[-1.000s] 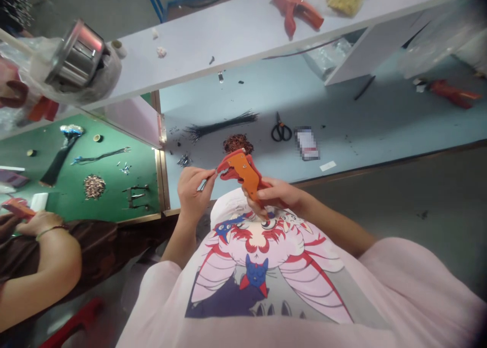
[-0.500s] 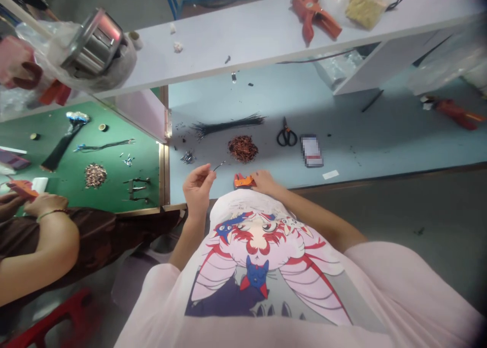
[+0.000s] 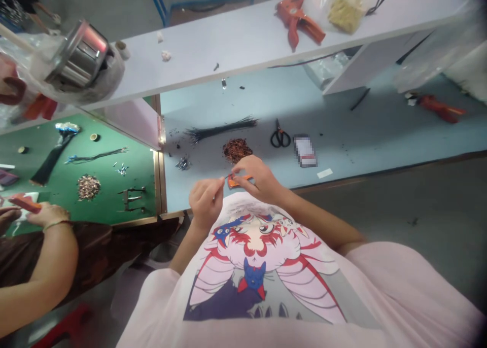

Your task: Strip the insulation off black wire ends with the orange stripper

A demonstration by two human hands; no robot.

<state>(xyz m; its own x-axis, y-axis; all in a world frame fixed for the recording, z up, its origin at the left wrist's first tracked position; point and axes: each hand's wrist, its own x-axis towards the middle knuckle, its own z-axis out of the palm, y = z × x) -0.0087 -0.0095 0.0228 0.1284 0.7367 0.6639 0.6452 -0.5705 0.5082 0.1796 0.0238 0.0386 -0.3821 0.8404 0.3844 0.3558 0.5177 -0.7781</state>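
Smooth, pale blue tabletop (image 3: 315, 109) stretches beneath a hard white shelf (image 3: 198, 43), and at its front edge the left hand (image 3: 206, 198) pinches a thin dark wire (image 3: 227, 177) between thumb and finger. Close beside it the right hand (image 3: 261, 178) curves its fingers by the wire's tip, whether gripping I cannot tell, and partly hides chunky orange pliers (image 3: 234, 184) on the table. Just beyond sit a tangled coppery heap (image 3: 236, 149), a long, stringy black bundle (image 3: 224, 129), loop-handled scissors (image 3: 280, 132) and a flat rectangular phone (image 3: 305, 151).
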